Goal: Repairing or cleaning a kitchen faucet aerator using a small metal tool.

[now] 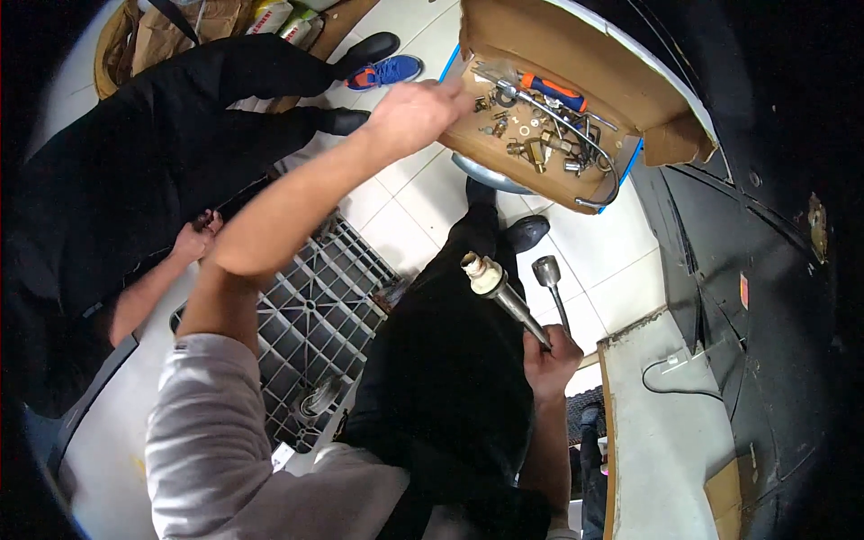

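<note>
My left hand (416,115) is closed on the left edge of an open cardboard box (477,153), fingertips partly hidden. In the box lie a screwdriver (553,92) with an orange and blue handle, a bent metal tube (589,135), several brass fittings (531,151) and small rings. My right hand (552,360), lower and to the right, is wrapped round a chrome tube (517,310) and a metal rod with a cup-shaped end (546,272). A whitish threaded fitting (482,274) sits at the upper end of the chrome tube.
Another person in dark clothes (90,198) is close on the left, one hand (198,236) low. A grey plastic grid crate (315,315) stands between us. Dark panels (720,243) line the right side, with a white ledge (657,405) below. White tiles (405,234) cover the floor.
</note>
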Available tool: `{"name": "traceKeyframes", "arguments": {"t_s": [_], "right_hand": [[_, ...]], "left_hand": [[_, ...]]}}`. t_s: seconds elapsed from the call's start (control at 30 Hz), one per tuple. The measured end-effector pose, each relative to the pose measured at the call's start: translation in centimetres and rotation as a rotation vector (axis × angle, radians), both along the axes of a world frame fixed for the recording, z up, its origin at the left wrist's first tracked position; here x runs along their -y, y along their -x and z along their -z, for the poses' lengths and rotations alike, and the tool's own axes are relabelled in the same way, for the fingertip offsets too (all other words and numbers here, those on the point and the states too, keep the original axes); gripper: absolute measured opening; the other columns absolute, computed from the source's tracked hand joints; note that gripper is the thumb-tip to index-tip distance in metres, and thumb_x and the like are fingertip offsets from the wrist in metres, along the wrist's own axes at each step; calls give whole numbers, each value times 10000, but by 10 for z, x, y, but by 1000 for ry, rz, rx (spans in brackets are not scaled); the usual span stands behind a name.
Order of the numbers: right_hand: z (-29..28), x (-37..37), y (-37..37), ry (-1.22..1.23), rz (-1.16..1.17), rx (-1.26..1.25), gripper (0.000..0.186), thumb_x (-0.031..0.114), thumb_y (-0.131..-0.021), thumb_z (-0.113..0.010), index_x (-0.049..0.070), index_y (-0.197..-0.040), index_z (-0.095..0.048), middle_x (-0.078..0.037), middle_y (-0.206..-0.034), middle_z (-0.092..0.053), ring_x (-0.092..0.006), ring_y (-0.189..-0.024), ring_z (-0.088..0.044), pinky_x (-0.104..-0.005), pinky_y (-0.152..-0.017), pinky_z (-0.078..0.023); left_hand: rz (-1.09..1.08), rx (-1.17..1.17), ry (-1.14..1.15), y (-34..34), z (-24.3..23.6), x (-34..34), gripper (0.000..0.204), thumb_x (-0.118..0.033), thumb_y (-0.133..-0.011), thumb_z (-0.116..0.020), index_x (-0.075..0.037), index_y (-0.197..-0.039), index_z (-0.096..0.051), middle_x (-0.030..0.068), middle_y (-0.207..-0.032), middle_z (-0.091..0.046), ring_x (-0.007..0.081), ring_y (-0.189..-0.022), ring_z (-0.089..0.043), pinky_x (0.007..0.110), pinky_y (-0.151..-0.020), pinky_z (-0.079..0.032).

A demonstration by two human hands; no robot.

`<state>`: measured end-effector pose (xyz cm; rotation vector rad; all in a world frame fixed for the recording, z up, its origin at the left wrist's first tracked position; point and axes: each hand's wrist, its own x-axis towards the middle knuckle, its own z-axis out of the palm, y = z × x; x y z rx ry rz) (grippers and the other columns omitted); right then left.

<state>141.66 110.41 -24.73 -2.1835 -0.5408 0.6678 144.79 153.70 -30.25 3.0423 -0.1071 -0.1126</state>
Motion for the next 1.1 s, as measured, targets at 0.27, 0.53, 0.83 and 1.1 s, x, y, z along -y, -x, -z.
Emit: {"name": "traceKeyframes", "arguments": {"t_s": [0.27, 0.53, 0.83, 1.1], "right_hand": [[4, 0, 6, -23, -42, 46, 232, 144, -848, -776, 58, -766, -576, -97, -591, -518, -252, -486, -529, -360, -468, -410], [1, 7, 9, 27, -18, 9, 227, 181, -858, -786, 59, -801, -603, -102, -609, -544, -283, -505, -555, -371, -480, -431], [3, 4, 12, 40, -10, 29, 250, 172, -875, -786, 54, -787, -585, -119, -594, -533, -298, -489, -549, -377, -470, -424], [-9, -11, 2, -41, -23, -44, 244, 227, -915, -787, 44, -825, -651, -89, -608, -563, -216, -492, -547, -343, -472, -417]], "left_hand": [[-318, -314, 29, -28, 44, 18, 243, -176, -904, -624, -100, -1132, -661, 160, -1026, -735, 363, -900, -738, 461, -733, -609], [-619, -448, 27, -39, 48, 38, 195, -118, -929, -605, -90, -1013, -779, 120, -1015, -777, 287, -979, -754, 390, -840, -603], [-708, 230, 2222, 16, -32, 73, 361, -29, -1023, -577, -31, -1380, -524, 180, -1392, -599, 296, -1127, -692, 383, -973, -600], [-768, 545, 1398, 15, -70, 93, 447, 114, -837, -735, -11, -1253, -631, 71, -1152, -636, 124, -969, -634, 249, -872, -518]]}}
